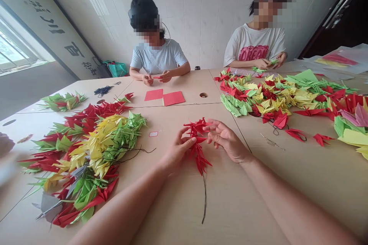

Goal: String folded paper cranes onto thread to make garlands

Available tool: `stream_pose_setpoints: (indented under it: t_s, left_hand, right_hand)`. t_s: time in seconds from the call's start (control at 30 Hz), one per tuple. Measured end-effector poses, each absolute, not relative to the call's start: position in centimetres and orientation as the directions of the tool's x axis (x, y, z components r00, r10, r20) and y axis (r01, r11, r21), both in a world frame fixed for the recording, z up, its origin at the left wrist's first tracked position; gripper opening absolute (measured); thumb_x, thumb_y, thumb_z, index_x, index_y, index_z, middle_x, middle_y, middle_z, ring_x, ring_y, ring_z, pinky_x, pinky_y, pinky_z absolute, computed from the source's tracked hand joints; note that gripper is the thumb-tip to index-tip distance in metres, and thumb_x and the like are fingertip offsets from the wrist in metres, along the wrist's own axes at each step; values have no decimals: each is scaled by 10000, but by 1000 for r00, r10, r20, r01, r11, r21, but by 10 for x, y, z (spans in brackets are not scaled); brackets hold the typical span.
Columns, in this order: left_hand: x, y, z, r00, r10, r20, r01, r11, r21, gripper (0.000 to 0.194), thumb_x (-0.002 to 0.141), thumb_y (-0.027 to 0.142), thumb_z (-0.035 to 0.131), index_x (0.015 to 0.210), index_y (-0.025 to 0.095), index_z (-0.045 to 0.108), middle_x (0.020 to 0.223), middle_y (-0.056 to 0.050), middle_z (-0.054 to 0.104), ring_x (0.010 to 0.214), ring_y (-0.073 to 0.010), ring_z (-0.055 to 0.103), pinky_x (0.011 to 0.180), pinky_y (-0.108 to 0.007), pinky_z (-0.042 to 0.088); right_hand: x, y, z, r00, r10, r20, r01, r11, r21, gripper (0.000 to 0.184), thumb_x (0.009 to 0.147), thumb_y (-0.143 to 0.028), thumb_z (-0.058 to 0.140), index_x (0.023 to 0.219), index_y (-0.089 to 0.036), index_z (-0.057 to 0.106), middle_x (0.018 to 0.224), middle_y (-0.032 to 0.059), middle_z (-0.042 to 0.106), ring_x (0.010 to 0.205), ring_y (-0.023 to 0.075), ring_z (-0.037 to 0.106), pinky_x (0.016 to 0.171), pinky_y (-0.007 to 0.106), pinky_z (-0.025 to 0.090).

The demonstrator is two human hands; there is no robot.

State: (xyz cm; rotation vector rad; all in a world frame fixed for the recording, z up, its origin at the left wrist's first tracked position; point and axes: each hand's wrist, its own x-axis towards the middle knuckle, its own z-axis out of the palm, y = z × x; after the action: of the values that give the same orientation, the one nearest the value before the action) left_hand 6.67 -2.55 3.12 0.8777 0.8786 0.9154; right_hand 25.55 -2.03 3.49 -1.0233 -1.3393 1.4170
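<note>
While the red paper cranes (200,157) are bunched together near the middle of the counter (230,206), the left hand (176,151), at their nine o'clock, has its thumb and fingers pinched on them. The right hand (230,143) is at three o'clock, its fingers loosely curled by their edge; whether these grip anything, I cannot tell. A black thread (205,199) trails from the cranes toward six o'clock. Two red sheets (174,98) lie near eleven o'clock, before a person in light blue (155,59). One colourful heap (107,126) of folded paper lies farther out at nine o'clock, another pile (276,101) at two o'clock.
</note>
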Motion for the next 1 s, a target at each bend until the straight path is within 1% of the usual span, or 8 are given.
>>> stream_pose_setpoints:
  t_s: [0.07, 0.17, 0.37, 0.5, 0.6, 0.7, 0.8, 1.0]
  left_hand:
    - [67, -25, 30, 336, 913, -231, -282, 331, 900, 573, 714, 379, 680, 1210, 266, 417, 896, -21, 635, 762, -124, 596, 660, -237, 449]
    - [67, -26, 30, 353, 911, -216, -254, 315, 914, 567, 725, 386, 668, 1220, 273, 415, 889, -17, 631, 762, -128, 599, 683, -256, 460]
    - [68, -30, 33, 420, 885, -201, -196, 305, 932, 548, 739, 375, 657, 1224, 269, 427, 923, -39, 619, 735, -128, 594, 675, -272, 460]
    - [69, -32, 36, 493, 848, -193, -213, 333, 918, 618, 709, 307, 698, 1248, 264, 399, 900, -38, 608, 728, -135, 589, 697, -305, 468]
    - [70, -33, 37, 509, 842, -181, -233, 336, 912, 600, 733, 282, 679, 1260, 257, 393, 906, -41, 605, 754, -130, 576, 736, -311, 456]
    - [70, -33, 36, 503, 846, -178, -257, 343, 904, 635, 741, 268, 673, 1293, 265, 358, 957, -52, 605, 829, -144, 573, 794, -324, 437]
    - [70, -33, 35, 505, 844, -178, -235, 333, 913, 682, 725, 247, 687, 1312, 277, 341, 907, -33, 610, 793, -126, 562, 775, -301, 425]
    - [69, -37, 37, 598, 777, -196, -67, 293, 954, 747, 704, 261, 702, 1335, 271, 302, 771, -6, 608, 714, -123, 557, 706, -286, 422]
  right_hand:
    - [252, -23, 35, -289, 955, 68, 46, 84, -995, 432, 743, -416, 631, 1117, -211, 564, 1065, 72, 605, 768, 155, 578, 623, 271, 470]
    - [247, -24, 33, -329, 939, 96, 169, 159, -973, 296, 749, -402, 623, 954, -188, 632, 951, 54, 647, 800, 174, 577, 726, 309, 467]
    - [244, -23, 29, -274, 954, 123, 285, 203, -937, 197, 795, -359, 562, 739, -188, 640, 732, 20, 656, 701, 164, 584, 660, 278, 448]
    - [243, -24, 31, -165, 972, 168, 345, 216, -913, 183, 800, -340, 541, 704, -195, 594, 692, 15, 637, 624, 150, 556, 598, 265, 435]
    - [242, -26, 33, -99, 968, 230, 410, 250, -877, 169, 800, -325, 538, 687, -202, 562, 668, 10, 622, 580, 142, 535, 569, 262, 419]
    - [240, -28, 34, -116, 949, 294, 458, 314, -832, 148, 808, -292, 527, 689, -207, 550, 690, 16, 632, 612, 149, 554, 600, 264, 424]
    - [238, -29, 34, -148, 932, 332, 487, 361, -796, 144, 818, -275, 508, 694, -211, 546, 703, 20, 643, 646, 156, 572, 633, 268, 428]
    - [242, -26, 31, 20, 962, 273, 485, 230, -844, 190, 792, -338, 530, 660, -201, 528, 609, 2, 606, 539, 136, 527, 546, 251, 410]
